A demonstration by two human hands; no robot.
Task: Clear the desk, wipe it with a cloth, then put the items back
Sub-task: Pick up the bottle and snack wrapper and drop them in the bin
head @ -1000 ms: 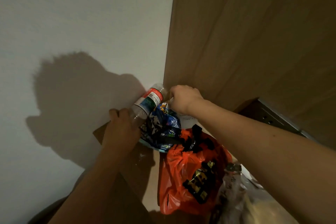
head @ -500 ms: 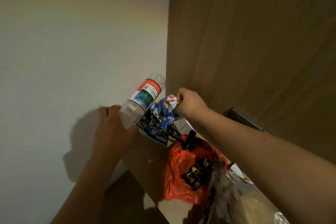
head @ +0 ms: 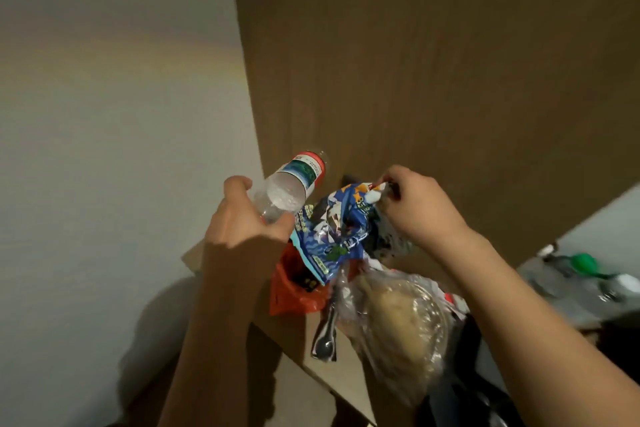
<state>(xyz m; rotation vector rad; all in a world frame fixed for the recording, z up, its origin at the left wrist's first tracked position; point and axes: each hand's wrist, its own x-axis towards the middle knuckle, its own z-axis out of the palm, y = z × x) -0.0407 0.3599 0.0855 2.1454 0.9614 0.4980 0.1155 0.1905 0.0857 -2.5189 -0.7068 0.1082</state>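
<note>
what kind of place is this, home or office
Probably a home or dorm room: a wood-grain cabinet panel against a plain wall, and a small desk crowded with an orange plastic bag and wrapped food.

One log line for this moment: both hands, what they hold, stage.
stage: clearing desk | left hand: grips clear plastic bottle | right hand: pinches blue snack packet | orange plastic bag: on desk

Head view, close, angled downward
</note>
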